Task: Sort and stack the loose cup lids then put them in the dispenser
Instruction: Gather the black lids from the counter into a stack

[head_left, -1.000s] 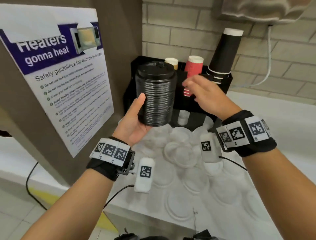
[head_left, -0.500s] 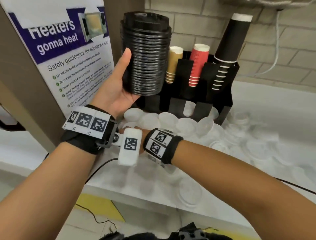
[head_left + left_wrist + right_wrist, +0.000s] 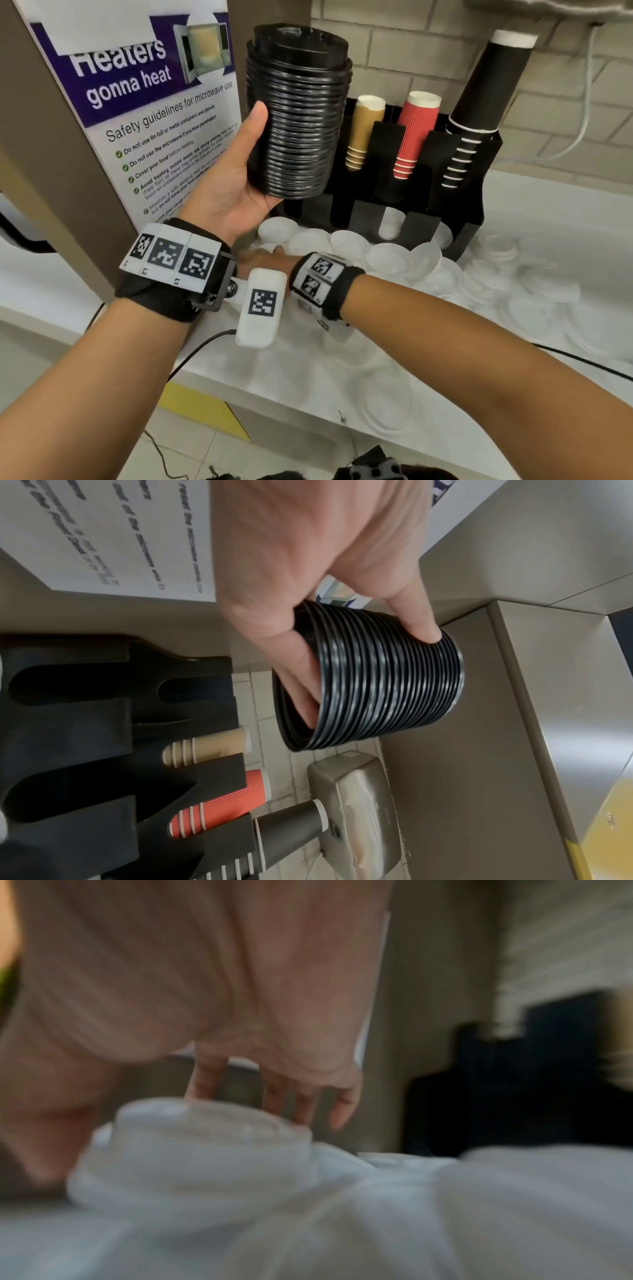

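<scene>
**Black lids held, clear lids under reach**

The left hand wraps the stack of black lids — thumb up one side, fingers curled under and partly into the hollow bottom lid, as the left wrist view shows. That grip looks sound: nested lids are light and fairly stiff as a column, but a ribbed, glossy stack can shear apart if squeezed only at mid-height, so supporting the base seems wise.

Below that grip, the right hand reaches low over the counter with fingers spread and fairly straight; fingertips appear to touch a domed clear lid, though blur leaves it unclear whether anything is pinched. Thin clear lids probably flex and slip — rims are the better hold.

Beyond the hands, more clear lids lie scattered before the black dispenser, whose slots carry paper cups.
</scene>
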Tool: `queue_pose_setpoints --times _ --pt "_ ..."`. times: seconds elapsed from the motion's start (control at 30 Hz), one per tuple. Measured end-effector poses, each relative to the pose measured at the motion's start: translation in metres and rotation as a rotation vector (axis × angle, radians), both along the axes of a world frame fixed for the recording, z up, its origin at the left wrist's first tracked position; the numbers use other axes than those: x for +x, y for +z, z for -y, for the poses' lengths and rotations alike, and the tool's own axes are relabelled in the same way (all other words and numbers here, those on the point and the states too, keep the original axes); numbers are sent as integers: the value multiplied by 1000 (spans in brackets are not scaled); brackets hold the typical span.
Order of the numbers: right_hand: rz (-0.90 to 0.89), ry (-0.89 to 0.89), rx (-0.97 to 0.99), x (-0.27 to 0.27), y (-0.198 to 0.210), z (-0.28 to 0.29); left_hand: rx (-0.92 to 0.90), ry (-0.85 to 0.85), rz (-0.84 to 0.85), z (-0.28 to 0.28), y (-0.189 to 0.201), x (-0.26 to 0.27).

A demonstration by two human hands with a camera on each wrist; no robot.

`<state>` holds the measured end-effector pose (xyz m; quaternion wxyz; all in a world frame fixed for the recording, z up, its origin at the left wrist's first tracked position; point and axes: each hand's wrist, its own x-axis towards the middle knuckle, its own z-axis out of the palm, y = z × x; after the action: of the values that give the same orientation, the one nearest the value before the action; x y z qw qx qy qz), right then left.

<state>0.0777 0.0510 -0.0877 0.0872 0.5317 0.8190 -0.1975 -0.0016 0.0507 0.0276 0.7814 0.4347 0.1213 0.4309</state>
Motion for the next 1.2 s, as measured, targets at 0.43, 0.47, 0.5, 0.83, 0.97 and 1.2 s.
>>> queue_pose_setpoints --times 0.43,0.47,0.5,0.83,0.97,1.2 --pt "339 -325 92 173 42 55 42 -124 31 -1 1 34" --pt "342 -283 181 173 41 66 41 -135 30 -1 0 37" --pt "284 -210 252 168 40 77 39 -144 29 -1 0 40" --pt "395 546 0 121 16 189 31 -177 2 14 -5 63" --pt "416 529 32 123 7 194 39 -163 -3 19 -6 61" --pt "58 231 196 141 40 173 63 -129 30 20 4 49"
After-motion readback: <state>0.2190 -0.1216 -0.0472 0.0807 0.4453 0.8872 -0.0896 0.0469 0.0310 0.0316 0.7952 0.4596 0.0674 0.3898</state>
